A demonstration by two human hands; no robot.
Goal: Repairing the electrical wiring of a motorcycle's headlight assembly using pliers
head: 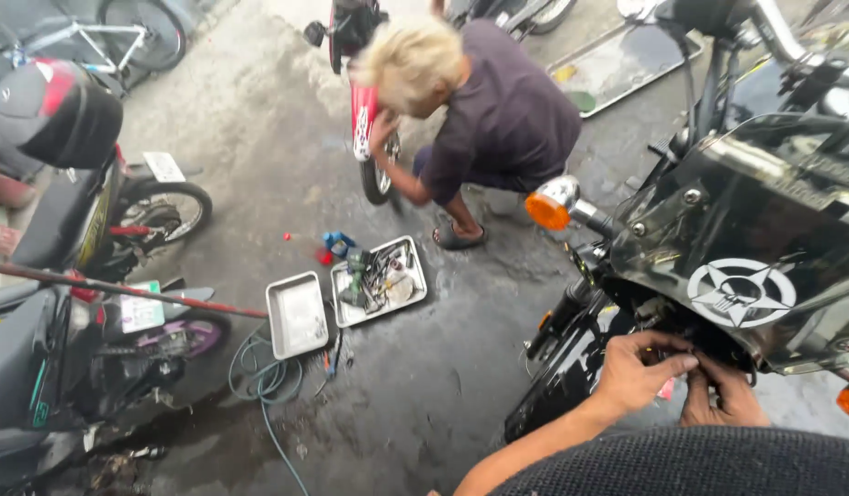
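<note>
**Two hands working under a black motorcycle's front cowl**

At about 5 o'clock in the view, the person's left hand (638, 372) and right hand (724, 395) meet just beneath the cowl of a black motorcycle (746, 230). Left grip: thumb and fingers pressed together, pinching a small part too hidden to name. Right grip: fingers curled tight beside it, touching the same spot; what they hold cannot be told. The step in hand looks like fiddling with a small fitting or connector behind the headlight area. The next move probably calls for fine fingertip control in a cramped, shadowed gap.

An orange turn signal (547, 210) juts out at 1 o'clock from the hands. On the floor, at 9 o'clock from them, lie two metal trays: an empty tray (296, 315) and a tool tray (380, 280), with a blue-green hose (264, 381) coiled just below.

The floor is wet, stained concrete. A co-worker (480, 110) crouches at 12 o'clock by a red motorcycle (360, 83). Parked scooters (75, 276) line the left side.
</note>
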